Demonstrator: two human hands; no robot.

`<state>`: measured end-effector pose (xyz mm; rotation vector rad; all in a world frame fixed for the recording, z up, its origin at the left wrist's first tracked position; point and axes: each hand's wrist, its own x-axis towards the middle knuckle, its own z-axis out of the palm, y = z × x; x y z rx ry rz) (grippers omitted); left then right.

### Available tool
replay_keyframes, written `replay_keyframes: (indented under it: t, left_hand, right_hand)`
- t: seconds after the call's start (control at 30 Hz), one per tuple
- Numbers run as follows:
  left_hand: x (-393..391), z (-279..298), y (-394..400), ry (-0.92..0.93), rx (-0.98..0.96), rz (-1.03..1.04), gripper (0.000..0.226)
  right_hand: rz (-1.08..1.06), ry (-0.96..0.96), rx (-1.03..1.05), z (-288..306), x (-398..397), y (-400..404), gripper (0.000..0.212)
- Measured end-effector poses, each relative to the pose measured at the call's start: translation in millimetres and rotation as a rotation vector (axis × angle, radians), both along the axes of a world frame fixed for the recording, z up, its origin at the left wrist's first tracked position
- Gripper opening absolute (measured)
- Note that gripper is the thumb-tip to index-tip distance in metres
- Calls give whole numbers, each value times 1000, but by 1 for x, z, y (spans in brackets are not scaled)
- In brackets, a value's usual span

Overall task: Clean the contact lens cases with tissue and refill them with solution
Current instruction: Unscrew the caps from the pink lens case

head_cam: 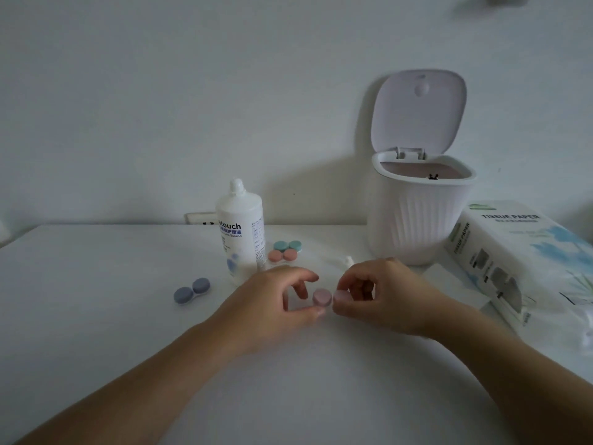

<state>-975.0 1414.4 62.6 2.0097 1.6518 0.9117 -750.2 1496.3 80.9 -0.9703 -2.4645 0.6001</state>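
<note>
At the centre of the frame a small mauve plastic contact lens case with two round ribbed caps [322,298] sits low over the white table [96,284], held between both hands; the left hand [272,303] curls round its left cap, thumb below and forefinger arched above; the right hand [378,293] pinches the right cap between thumb and fingertips; whether the caps are being loosened or tightened I cannot tell. No tissue is out and every case in view is capped, so the job looks to be at or near its start, with wiping and refilling all left to do. Left of centre lies a slate-blue twin-cap case [192,290]; behind the hands, a teal case [287,246] and a salmon-pink case [282,255] lie touching, beside a tall white solution bottle with a nozzle top [240,229]. To the right stand a ribbed white mini bin, lid raised [417,216], and a glossy tissue paper pack [519,261].
</note>
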Motion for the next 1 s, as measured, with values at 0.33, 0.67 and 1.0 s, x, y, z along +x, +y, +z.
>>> replay_keyframes:
  t: [0.33, 0.67, 1.0]
  left_hand:
    - [3, -10, 1, -19, 47, -120, 23]
    - [0, -11, 1, 86, 97, -144, 21]
    - [1, -9, 2, 64, 7, -145, 17]
  right_hand:
    - [33, 18, -7, -10, 3, -11, 31]
    - [51, -21, -11, -14, 1, -14, 21]
    - [79, -83, -15, -14, -2, -15, 23]
